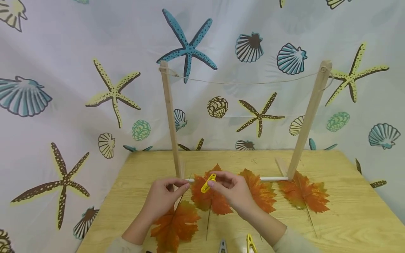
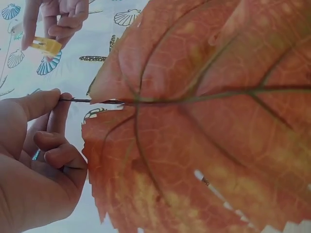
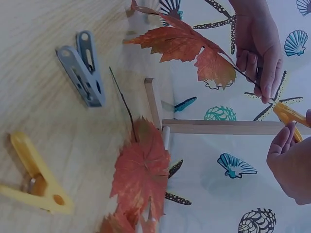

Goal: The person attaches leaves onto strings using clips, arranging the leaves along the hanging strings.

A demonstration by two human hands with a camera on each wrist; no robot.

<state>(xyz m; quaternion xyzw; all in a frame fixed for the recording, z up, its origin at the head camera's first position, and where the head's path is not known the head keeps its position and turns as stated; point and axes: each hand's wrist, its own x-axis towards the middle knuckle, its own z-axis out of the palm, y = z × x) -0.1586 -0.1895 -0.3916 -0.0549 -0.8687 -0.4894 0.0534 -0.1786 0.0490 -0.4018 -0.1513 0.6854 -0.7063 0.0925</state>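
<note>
My left hand (image 1: pixel 162 197) pinches the thin stem of an orange autumn leaf (image 1: pixel 175 225) between thumb and forefinger. Blade downward, this leaf hangs below the fingers in the head view, and its veins fill much of the left wrist view (image 2: pixel 209 141). My right hand (image 1: pixel 236 194) holds a yellow clothespin (image 1: pixel 207 184) between thumb and fingers, close to the right of the stem's tip. In the right wrist view the clothespin (image 3: pixel 290 115) points at the fingertips on the stem.
Two wooden posts (image 1: pixel 171 119) (image 1: pixel 309 123) carry a slack string (image 1: pixel 240 83), with a white rod (image 1: pixel 273 179) low between them. Several more leaves (image 1: pixel 304 191) lie on the wooden table (image 1: pixel 354 214). A grey clothespin (image 3: pixel 82 70) and another yellow clothespin (image 3: pixel 39 179) lie nearer me.
</note>
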